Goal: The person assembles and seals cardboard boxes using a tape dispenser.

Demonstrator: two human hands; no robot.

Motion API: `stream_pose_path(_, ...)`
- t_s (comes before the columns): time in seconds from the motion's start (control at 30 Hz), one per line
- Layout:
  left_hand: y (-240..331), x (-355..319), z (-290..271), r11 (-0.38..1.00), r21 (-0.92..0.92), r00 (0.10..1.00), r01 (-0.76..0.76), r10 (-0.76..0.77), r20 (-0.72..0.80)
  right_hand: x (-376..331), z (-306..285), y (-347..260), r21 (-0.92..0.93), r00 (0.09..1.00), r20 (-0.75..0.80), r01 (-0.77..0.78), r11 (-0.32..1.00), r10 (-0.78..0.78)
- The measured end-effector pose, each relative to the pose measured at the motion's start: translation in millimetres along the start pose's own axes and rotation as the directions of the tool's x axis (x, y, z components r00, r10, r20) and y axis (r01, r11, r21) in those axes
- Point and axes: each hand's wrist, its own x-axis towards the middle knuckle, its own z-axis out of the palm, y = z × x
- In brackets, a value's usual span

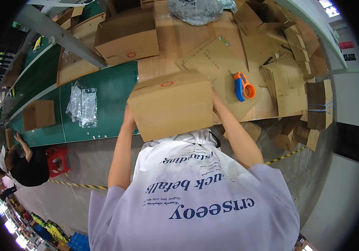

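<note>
A brown cardboard box [170, 109] with a small red mark is held up in front of my body, over the near edge of the table. My left hand [129, 119] presses against its left side. On the opposite side, my right hand [217, 102] grips the box, with most of its fingers hidden behind the cardboard. An orange and blue tape dispenser [244, 87] lies to the right of the box. Flat cardboard sheets [208, 56] rest on the wooden tabletop [169, 37] behind it.
Clear plastic packets [83, 106] lie on the green mat [116, 83] at left. A larger open box [127, 39] stands at the back. Folded cartons [286, 81] are stacked at right. Another person [26, 165] sits at the far left, near a red stool [58, 161].
</note>
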Motion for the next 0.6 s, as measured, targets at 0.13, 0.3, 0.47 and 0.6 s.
stream_pose_path(0.13, 82, -57, 18, 0.877, -0.298, 0.92, -0.376, 0.391, -0.011, -36, 1, -37, 0.256, 0.917, -0.049, 0.394, 0.882, -0.396)
stream_pose_path(0.3, 53, -60, 6, 0.942, -0.157, 0.951, -0.296, 0.276, -0.14, -38, 7, -24, 0.305, 0.977, -0.104, 0.21, 0.929, -0.187)
stream_pose_path(0.47, 34, -70, 17, 0.97, -0.169, 0.985, -0.173, 0.166, -0.055, -33, 15, -7, 0.199, 0.999, 0.004, 0.041, 0.979, -0.043)
stream_pose_path(0.6, 27, -64, 14, 0.968, -0.245, 0.995, -0.056, 0.034, -0.091, -46, 32, -37, -0.232, 0.898, -0.286, 0.274, 0.933, -0.335)
